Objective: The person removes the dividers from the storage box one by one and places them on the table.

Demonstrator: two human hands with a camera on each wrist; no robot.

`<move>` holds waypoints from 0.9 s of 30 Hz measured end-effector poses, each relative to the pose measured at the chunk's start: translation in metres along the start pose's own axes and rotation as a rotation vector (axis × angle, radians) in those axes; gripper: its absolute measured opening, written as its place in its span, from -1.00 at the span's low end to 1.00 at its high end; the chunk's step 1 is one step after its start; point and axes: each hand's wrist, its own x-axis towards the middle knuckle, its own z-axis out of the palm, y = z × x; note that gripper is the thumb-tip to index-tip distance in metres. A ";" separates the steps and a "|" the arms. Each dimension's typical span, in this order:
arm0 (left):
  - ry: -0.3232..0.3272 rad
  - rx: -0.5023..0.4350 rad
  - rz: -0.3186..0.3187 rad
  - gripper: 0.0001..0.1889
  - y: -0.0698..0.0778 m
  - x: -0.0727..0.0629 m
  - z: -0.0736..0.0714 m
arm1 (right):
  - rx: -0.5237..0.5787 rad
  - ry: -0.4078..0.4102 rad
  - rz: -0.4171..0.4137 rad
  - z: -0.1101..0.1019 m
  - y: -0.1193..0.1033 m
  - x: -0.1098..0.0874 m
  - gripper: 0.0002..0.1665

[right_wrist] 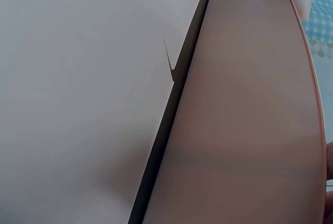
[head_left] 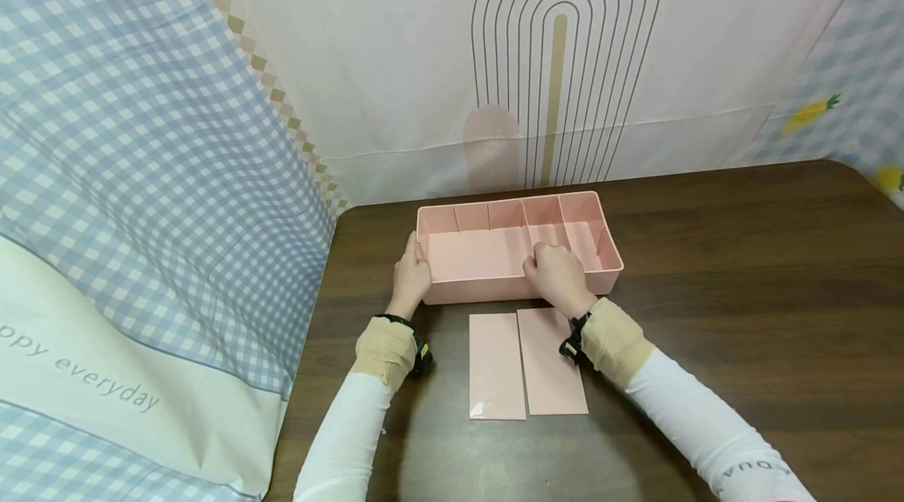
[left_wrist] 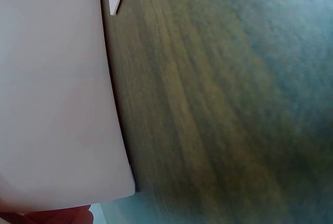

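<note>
A long pink organizer box (head_left: 494, 290) lies crosswise near the back of the table. My left hand (head_left: 412, 276) grips its left end, thumb at the rim. My right hand (head_left: 558, 276) reaches over the front wall with curled fingers and pinches the front end of a thin pink divider (head_left: 526, 234); the fingertips are mostly hidden. Another divider (head_left: 563, 223) stands further right, with narrow compartments beside it. In the right wrist view the box's front wall (right_wrist: 250, 89) fills the middle, with fingers (right_wrist: 330, 164) at its rim. The left wrist view shows the box wall (left_wrist: 57, 94) close up.
Two flat pink panels, a left one (head_left: 497, 369) and a right one (head_left: 552, 365), lie side by side on the dark wooden table (head_left: 741, 290) in front of the box. A white printed cloth (head_left: 395, 78) hangs behind; a blue checked cloth (head_left: 141, 133) hangs at the left.
</note>
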 end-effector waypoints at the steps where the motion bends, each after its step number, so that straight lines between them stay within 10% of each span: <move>1: 0.001 0.002 0.001 -0.51 0.000 0.000 0.000 | -0.001 0.002 -0.001 0.000 0.000 0.000 -0.70; 27: 0.013 0.002 -0.005 -0.51 -0.001 0.001 0.002 | 0.003 0.036 -0.014 0.003 0.002 0.000 -0.67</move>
